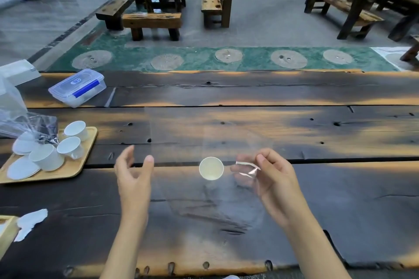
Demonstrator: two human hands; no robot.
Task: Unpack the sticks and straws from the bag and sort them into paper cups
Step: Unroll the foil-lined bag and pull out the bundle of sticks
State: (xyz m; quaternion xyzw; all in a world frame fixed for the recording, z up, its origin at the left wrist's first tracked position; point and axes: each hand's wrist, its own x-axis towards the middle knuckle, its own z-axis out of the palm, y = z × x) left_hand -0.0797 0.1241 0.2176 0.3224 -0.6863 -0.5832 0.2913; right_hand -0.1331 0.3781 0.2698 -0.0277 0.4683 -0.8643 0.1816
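Beneath both hands lay the dark, knotted plank table (pixel 294 210), charred-looking with orange streaks and rough along its near edge. Far to the left of the grip sat a pale wooden tray (pixel 74 166) of glossy white teacups (pixel 46 157) and saucers, half under a crumpled clear plastic wrap (pixel 20 120); beyond it, a lidded clear plastic box (pixel 78 87) with blue clips. The right hand (pixel 275 184) pinched thumb against fingers on a thin, glassy clear bag (pixel 246 170), which hung so transparent that only its bright creases showed. Whether sticks or straws were inside it could not be told. Just left of that pinch stood one small round paper cup (pixel 211 168), cream inside and seemingly empty. Further left, the left hand (pixel 133 172) hovered with fingers loosely spread, holding nothing. The step looked like the opening of the bag; next the free hand would likely need to catch the slippery film opposite the pinch and part it.
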